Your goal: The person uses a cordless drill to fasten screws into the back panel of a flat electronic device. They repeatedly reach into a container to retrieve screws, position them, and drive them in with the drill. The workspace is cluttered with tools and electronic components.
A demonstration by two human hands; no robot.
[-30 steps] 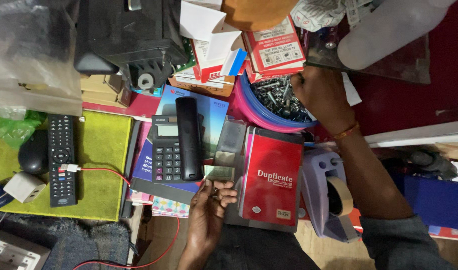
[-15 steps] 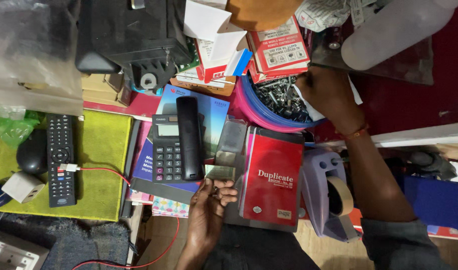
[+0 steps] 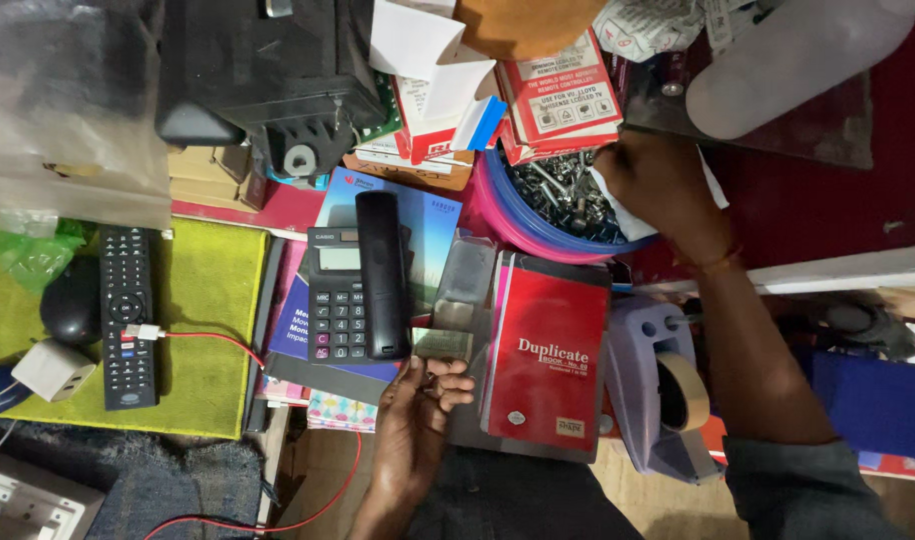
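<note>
Your right hand (image 3: 658, 185) has a thin orange band at the wrist and a dark grey sleeve pushed up. Your left hand (image 3: 413, 420) is bare.

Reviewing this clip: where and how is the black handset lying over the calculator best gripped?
Probably across the long sides of the black handset at mid-length, coming from above. It lies flat and lengthwise, overlapping the calculator, so its narrow width suits fingers pinching both long edges; its near end sits close to the left hand.
</note>
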